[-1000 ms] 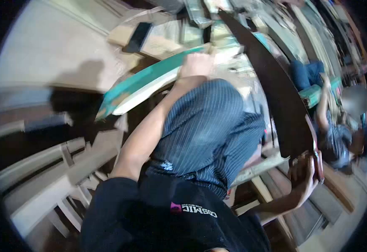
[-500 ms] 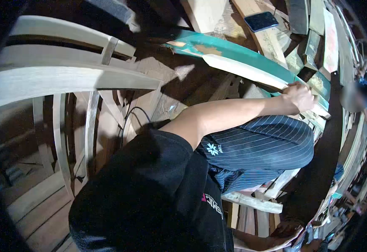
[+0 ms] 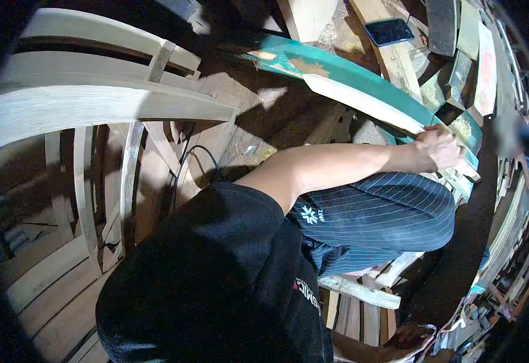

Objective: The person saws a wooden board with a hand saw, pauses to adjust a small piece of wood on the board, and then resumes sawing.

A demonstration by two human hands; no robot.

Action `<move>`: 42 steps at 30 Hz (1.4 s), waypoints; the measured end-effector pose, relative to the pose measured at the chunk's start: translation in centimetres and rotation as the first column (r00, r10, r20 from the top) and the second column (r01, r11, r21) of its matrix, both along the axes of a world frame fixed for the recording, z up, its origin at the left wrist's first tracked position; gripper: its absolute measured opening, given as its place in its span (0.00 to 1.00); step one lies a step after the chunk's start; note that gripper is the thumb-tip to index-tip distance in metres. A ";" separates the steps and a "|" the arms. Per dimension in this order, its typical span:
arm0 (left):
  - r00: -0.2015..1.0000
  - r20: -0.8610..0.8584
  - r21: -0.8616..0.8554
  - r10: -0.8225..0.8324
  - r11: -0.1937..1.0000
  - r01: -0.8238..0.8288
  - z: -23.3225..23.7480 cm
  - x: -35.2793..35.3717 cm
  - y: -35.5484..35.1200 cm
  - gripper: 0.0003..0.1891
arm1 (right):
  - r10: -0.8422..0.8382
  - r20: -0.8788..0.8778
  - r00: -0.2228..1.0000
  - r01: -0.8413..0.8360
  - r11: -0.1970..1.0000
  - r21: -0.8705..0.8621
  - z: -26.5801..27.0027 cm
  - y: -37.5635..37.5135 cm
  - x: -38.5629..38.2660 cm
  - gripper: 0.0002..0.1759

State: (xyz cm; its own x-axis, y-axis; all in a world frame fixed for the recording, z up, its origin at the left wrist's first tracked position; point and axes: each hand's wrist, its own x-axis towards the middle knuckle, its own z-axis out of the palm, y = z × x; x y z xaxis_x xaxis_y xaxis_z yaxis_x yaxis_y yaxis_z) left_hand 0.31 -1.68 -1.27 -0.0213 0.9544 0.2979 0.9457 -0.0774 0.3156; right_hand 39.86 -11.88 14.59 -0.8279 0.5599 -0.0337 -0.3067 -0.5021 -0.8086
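My left hand (image 3: 441, 149) is closed on a pale wooden strip (image 3: 367, 106) beside a green-painted board (image 3: 337, 65), near their right end. Across that end runs the broad dark blade of a handsaw (image 3: 452, 260), with a small hole near its narrow tip. At the bottom of the view, in shadow, my right hand (image 3: 407, 342) is closed around the saw's handle. My bent knee in striped trousers (image 3: 391, 212) lies under my left forearm.
A phone (image 3: 389, 31) rests on a plank at the top. Slatted wooden frames (image 3: 113, 103) stand at left, with a black cable (image 3: 198, 151) beside them. Timber offcuts (image 3: 458, 85) are heaped at upper right. Another person (image 3: 528, 142) is at the far right.
The view has shifted slightly. The saw blade has moved a little down the view, toward my right hand. My left hand keeps its hold on the strip.
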 end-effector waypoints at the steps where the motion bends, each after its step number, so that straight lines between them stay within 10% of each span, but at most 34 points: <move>1: 1.000 0.010 0.007 0.003 1.000 -0.003 -0.3 0.1 0.2 0.12 | 0.080 -0.014 0.997 -0.080 0.996 -0.024 -0.1 0.5 -0.5 0.33; 3: 1.000 0.013 0.023 -0.002 1.000 0.002 -0.4 0.1 0.3 0.12 | 0.393 -0.175 0.903 -0.400 0.917 -0.004 -1.1 2.5 -2.4 0.31; 5: 1.000 0.001 0.041 -0.017 0.999 0.017 -0.3 -0.1 0.1 0.12 | 0.761 -0.372 0.532 -0.790 0.604 0.105 -2.8 6.3 -4.1 0.30; 10: 1.000 -0.009 0.001 -0.009 1.000 0.009 0.3 -0.2 -0.3 0.12 | 0.784 -0.369 0.499 -0.817 0.568 0.102 -2.9 6.5 -3.7 0.28; 13: 0.999 -0.033 0.022 0.007 1.000 -0.006 -0.4 0.0 0.0 0.14 | 0.541 -0.313 0.781 -0.548 0.833 0.075 -2.2 4.2 -2.9 0.28; 16: 1.000 0.005 -0.016 0.010 1.000 -0.010 0.2 -0.4 0.0 0.17 | -0.116 -0.066 0.991 0.128 0.967 0.220 -0.8 0.1 -1.2 0.27; 20: 0.993 0.008 -0.128 -0.119 0.985 0.119 -0.3 -1.9 1.0 0.26 | -0.869 0.262 0.419 0.547 0.472 0.692 0.0 -4.1 -2.3 0.26; 21: 0.997 0.055 0.078 -0.062 0.995 0.058 -1.5 -2.0 1.1 0.26 | -0.920 0.292 0.262 0.540 0.390 0.746 0.3 -4.6 -2.8 0.26; 23: 0.968 0.234 -0.140 -0.091 0.982 0.126 2.2 -4.4 -1.5 0.31 | -0.946 0.323 0.017 0.530 0.282 0.800 0.6 -5.3 -3.6 0.26; 27: 0.870 0.490 0.054 0.054 0.994 -0.092 5.1 -8.2 -5.3 0.22 | -0.897 0.360 -0.255 0.563 0.165 0.810 1.4 -7.3 -5.5 0.25; 29: 0.593 0.805 0.215 0.000 0.932 -0.292 6.8 -10.5 -7.5 0.14 | -0.887 0.372 -0.272 0.574 0.161 0.803 2.2 -7.5 -7.1 0.25; 30: 0.915 0.326 0.456 -0.240 0.887 0.070 5.6 -15.8 -8.6 0.17 | -0.891 0.348 -0.292 0.560 0.136 0.817 2.5 -7.4 -8.4 0.21; 31: 0.675 0.680 0.464 -0.286 0.881 -0.095 8.1 -15.6 -11.0 0.21 | -0.906 0.423 -0.010 0.693 0.299 0.656 4.1 -6.6 -10.2 0.17; 32: 0.303 0.867 0.478 -0.394 0.830 -0.288 10.5 -15.4 -13.5 0.26 | -0.923 0.379 -0.071 0.665 0.239 0.708 3.7 -6.2 -10.7 0.15; 33: 0.540 0.827 0.431 -0.158 0.795 -0.427 15.1 -14.6 -14.4 0.28 | -0.936 0.331 -0.121 0.632 0.185 0.753 3.4 -6.3 -10.8 0.13; 35: 0.493 0.647 0.694 -0.581 0.717 -0.065 20.6 -13.7 -18.3 0.25 | -0.913 0.407 -0.033 0.681 0.277 0.678 3.5 -6.4 -9.7 0.18; 42: 0.660 0.370 0.854 -0.653 0.519 0.035 27.8 -5.1 -19.8 0.11 | -0.922 0.386 -0.030 0.681 0.263 0.683 3.1 -6.5 -9.7 0.14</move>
